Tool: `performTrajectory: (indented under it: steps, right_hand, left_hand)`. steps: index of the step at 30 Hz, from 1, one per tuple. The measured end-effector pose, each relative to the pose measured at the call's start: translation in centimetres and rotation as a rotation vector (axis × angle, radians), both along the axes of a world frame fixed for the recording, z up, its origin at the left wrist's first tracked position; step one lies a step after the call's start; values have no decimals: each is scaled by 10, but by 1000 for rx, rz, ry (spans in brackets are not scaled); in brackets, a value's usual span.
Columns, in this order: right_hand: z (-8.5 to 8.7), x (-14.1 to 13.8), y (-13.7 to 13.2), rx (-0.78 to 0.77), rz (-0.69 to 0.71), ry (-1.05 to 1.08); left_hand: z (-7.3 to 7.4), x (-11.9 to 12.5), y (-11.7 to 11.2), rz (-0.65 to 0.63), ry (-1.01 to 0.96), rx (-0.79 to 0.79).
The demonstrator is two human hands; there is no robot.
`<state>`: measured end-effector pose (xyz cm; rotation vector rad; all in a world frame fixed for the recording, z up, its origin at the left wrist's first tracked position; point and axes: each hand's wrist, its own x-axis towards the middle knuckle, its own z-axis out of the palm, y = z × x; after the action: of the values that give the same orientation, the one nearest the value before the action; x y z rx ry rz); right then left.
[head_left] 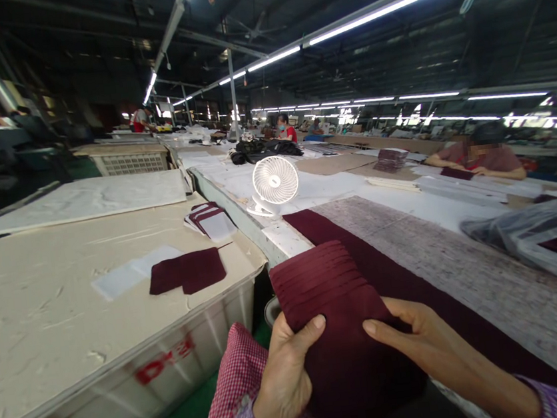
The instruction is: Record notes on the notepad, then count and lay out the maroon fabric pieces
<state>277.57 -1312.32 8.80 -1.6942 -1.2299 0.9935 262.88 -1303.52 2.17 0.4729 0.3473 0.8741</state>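
Note:
A fanned stack of dark maroon fabric pieces [331,297] is held up in front of me, over the gap between two tables. My left hand [285,376] grips its lower left edge, thumb on top. My right hand [424,340] holds the lower right side, thumb pressed on the cloth and fingers behind it. Both sleeves are checked pink and purple.
A long strip of maroon cloth [418,287] runs along the worktable [492,278] on my right. A small white fan [274,182] stands on that table. On the left a covered white bin [125,361] carries maroon pieces [188,271] and white pieces [125,275]. A person [483,155] sits far right.

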Motion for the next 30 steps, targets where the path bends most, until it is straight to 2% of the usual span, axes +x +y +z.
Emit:
performTrajectory:
  steps: [2, 6, 8, 11, 16, 21, 30]
  right_hand:
    - [-1, 3, 0, 9, -14, -41]
    - [-2, 9, 1, 147, -131, -211]
    - [0, 11, 3, 164, -158, -267]
    - [4, 9, 4, 121, -125, -188]
    - [2, 6, 3, 61, -40, 21]
    - [-2, 7, 1, 53, -16, 32]
    - [5, 6, 2, 57, -2, 64]
  left_hand:
    - [-1, 0, 1, -5, 0, -2]
    - [-3, -2, 2, -55, -8, 30]
    - [-4, -4, 2, -93, -14, 64]
    - [-4, -5, 2, -127, -16, 110]
    - [-5, -5, 3, -108, -12, 94]
    - [-7, -1, 2, -146, -40, 129]
    - [-6, 0, -1, -141, -12, 126]
